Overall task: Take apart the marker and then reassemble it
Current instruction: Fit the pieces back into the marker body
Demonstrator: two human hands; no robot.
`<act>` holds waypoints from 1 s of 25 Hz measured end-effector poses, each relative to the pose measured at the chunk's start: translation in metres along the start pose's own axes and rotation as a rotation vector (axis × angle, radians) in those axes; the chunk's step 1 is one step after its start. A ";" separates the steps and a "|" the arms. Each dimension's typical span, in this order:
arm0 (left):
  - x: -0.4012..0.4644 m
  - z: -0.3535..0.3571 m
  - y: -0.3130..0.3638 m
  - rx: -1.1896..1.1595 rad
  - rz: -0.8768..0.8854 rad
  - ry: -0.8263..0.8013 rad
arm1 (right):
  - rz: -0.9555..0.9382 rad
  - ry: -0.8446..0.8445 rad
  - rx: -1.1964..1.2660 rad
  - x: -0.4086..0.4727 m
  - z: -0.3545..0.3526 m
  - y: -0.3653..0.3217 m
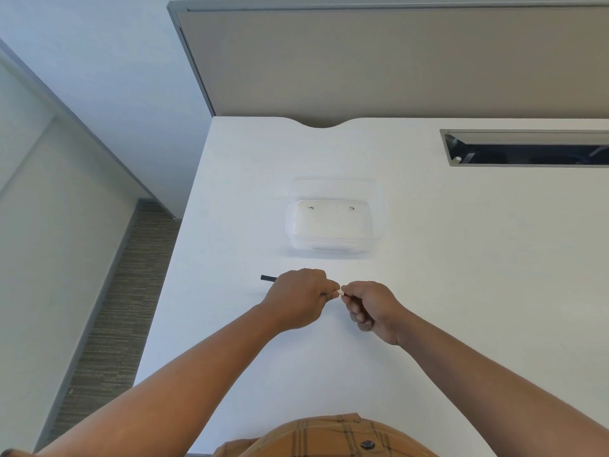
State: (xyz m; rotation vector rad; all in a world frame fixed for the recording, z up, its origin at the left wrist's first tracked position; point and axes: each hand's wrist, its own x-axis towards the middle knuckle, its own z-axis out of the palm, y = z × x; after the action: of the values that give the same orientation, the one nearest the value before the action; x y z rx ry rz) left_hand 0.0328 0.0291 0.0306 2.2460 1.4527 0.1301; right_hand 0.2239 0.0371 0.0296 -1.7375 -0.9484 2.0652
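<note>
1. A white desk (461,258) fills the middle and right of the frame, with a grey partition panel (395,61) across the top and a dark cable slot (527,150) at upper right. A clear plastic tub (333,219) sits just above centre, with what looks like a white sheet inside.

2. The marker (268,278) is at centre frame, just above the desk. The left hand (298,296) has its fingers curled round the barrel, whose dark end sticks out to the left. The right hand (372,308) pinches a small white piece (340,293) at the other end, between thumb and fingertip.

3. Whether the white piece is seated in the barrel or already free cannot be told.

4. Likely risks:
   - The white piece is tiny and held only by the fingertips, so a sharp tug could flick it onto the desk or off the left edge to the floor.
   - Ink could smear the fingers or the white desk if an inner part comes out.
   - A twisted pull could bend or jam the fitting.

5. No brand, label or writing can be read. Small dark marks inside the tub are too faint to make out.
</note>
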 end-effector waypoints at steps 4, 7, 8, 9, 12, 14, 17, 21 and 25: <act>0.001 0.004 0.002 -0.016 0.029 0.045 | -0.036 0.033 -0.111 -0.003 -0.003 -0.003; 0.005 0.003 -0.004 -0.123 -0.004 0.008 | -0.265 0.092 -0.165 -0.002 -0.005 0.001; 0.005 0.002 -0.005 -0.143 0.005 -0.021 | -0.301 0.094 -0.181 -0.001 -0.007 0.003; 0.005 0.001 -0.007 -0.154 0.010 -0.051 | -0.323 0.094 -0.213 0.000 -0.009 0.004; 0.007 -0.002 -0.017 -0.109 -0.032 -0.078 | -0.344 0.128 -0.249 0.006 -0.018 0.008; 0.004 -0.004 -0.029 -0.090 -0.099 -0.058 | -0.352 0.175 -0.244 0.009 -0.026 0.009; -0.005 -0.007 -0.047 -0.213 -0.201 -0.049 | -0.371 0.235 -0.243 0.014 -0.037 0.012; -0.013 -0.002 -0.057 -0.423 -0.303 0.023 | -0.424 0.283 -0.275 0.021 -0.042 0.015; -0.014 0.006 -0.056 -0.540 -0.398 0.066 | -0.515 0.343 -0.455 0.022 -0.045 0.022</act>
State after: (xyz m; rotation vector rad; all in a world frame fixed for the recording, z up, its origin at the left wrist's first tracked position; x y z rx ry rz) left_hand -0.0187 0.0338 0.0039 1.5131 1.6315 0.4154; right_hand 0.2658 0.0476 -0.0040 -1.7213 -1.6246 1.2488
